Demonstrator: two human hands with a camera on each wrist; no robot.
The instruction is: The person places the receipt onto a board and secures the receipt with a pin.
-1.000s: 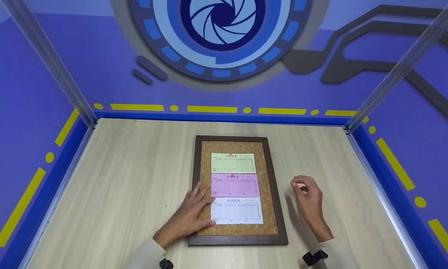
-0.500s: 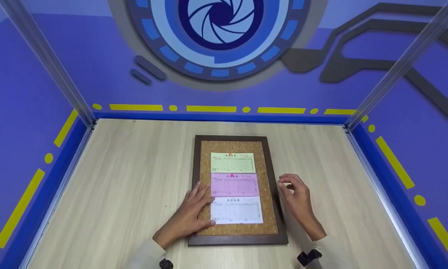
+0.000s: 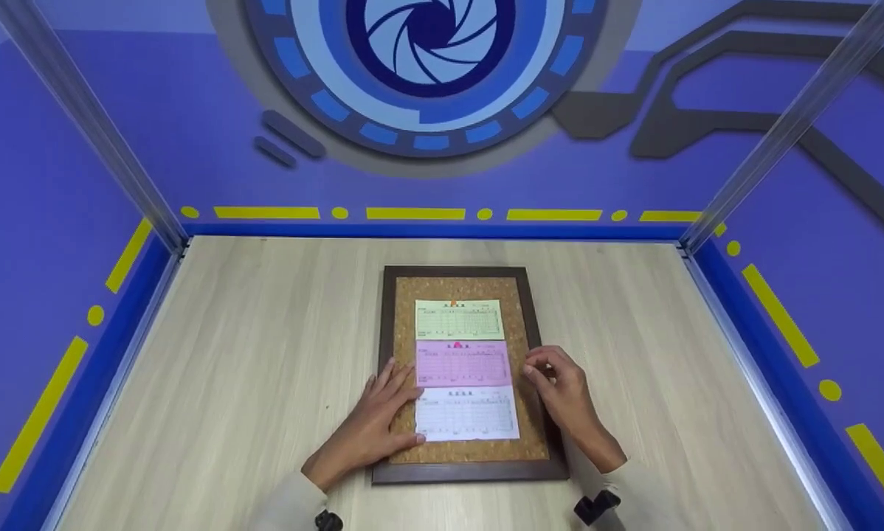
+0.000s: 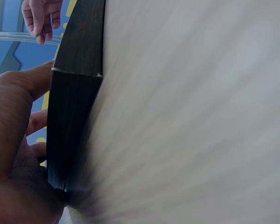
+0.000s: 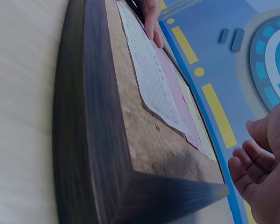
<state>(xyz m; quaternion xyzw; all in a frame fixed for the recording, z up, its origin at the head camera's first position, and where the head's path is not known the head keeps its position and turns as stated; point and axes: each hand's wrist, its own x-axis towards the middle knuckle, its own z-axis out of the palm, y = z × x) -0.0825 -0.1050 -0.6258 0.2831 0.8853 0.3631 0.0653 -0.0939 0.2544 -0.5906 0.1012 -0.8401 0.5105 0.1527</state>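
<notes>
A cork board (image 3: 479, 451) in a dark wooden frame lies on the table. Three printed slips form a column on it: a green slip (image 3: 442, 324) with an orange pushpin (image 3: 454, 304), a pink slip (image 3: 460, 367) with a red pushpin (image 3: 457, 345), and a white slip (image 3: 465, 417) with no pin showing. Fingers spread, my left hand (image 3: 374, 424) rests on the board's left side, its fingertips at the white slip's left edge. Over the right frame edge, my right hand (image 3: 566, 391) pinches a small green pushpin (image 4: 37, 35), mostly hidden by the fingertips.
The wooden table (image 3: 250, 354) extends on both sides of the board. Blue panels (image 3: 66, 184) with yellow markings and metal corner posts (image 3: 774, 140) enclose its back and sides.
My right hand has moved left from beside the board to over its right frame edge, still pinching. My left hand and the slips stay in place.
</notes>
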